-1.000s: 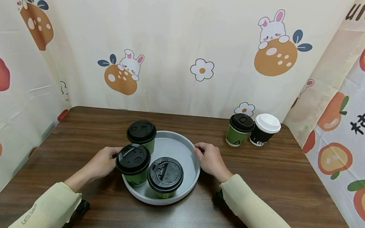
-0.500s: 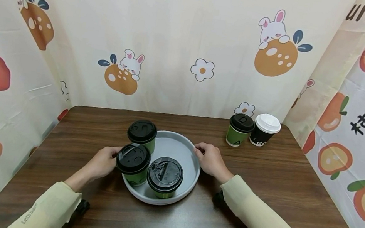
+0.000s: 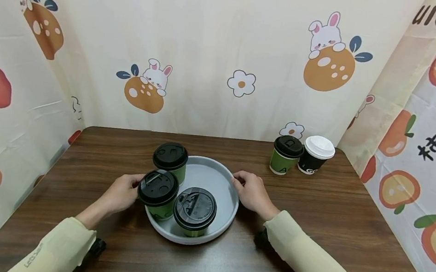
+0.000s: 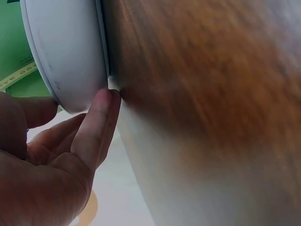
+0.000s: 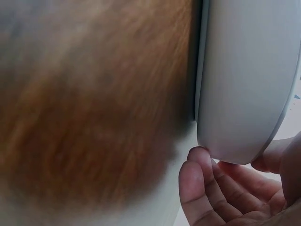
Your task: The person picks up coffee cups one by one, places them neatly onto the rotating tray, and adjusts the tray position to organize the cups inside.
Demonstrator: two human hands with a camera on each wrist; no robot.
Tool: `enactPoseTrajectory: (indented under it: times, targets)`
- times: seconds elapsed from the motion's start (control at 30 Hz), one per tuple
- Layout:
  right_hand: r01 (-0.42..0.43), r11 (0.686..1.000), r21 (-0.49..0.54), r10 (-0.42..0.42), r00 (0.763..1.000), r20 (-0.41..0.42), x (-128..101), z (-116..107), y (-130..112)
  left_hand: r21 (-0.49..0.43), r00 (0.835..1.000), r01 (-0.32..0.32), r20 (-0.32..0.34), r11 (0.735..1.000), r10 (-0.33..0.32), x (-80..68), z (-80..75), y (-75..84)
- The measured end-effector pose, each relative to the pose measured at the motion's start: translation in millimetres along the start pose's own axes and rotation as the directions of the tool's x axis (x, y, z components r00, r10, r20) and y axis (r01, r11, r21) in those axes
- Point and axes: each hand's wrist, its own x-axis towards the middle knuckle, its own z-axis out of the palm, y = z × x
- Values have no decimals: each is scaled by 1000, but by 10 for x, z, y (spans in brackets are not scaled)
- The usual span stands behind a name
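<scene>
A round grey tray [image 3: 218, 180] carries three green paper cups with black lids: a back cup [image 3: 170, 157], a left cup [image 3: 157, 192] and a front cup [image 3: 195, 212]. My left hand [image 3: 122, 192] grips the tray's left side beside the left cup. In the left wrist view the thumb is at the rim and the fingertips [image 4: 104, 101] reach the underside of the tray [image 4: 66, 56]. Across from it, my right hand [image 3: 252, 194] holds the right rim. The right wrist view shows the thumb at the rim and fingertips [image 5: 192, 176] at the lower edge of the tray [image 5: 244, 80].
At the back right of the brown wooden table [image 3: 287, 266] stand another green cup [image 3: 285, 155] with a black lid and a black cup [image 3: 315, 156] with a white lid. A printed curtain [image 3: 215, 38] closes off the back and both sides.
The front and left cups have shifted very slightly left in view, and the back cup slightly right. Both hands keep their hold on the tray, which stays nearly in place.
</scene>
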Motion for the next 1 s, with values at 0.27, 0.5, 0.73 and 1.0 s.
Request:
enactPoseTrajectory:
  times: [0.27,0.5,0.73,1.0]
  targets:
    - [-13,1000,1,13,1000,6,-22,1,3,67,997,-18,-72,998,23,-4,-5,-9]
    - [-21,1000,12,21,1000,2,-35,-2,2,126,992,-42,-114,991,57,-17,-20,-38]
    - [-24,1000,7,24,1000,2,-46,12,18,154,991,-33,-122,987,52,-48,-48,-36]
    - [-25,999,25,25,1000,6,-80,-7,12,195,989,-22,-136,980,49,-85,-74,-15]
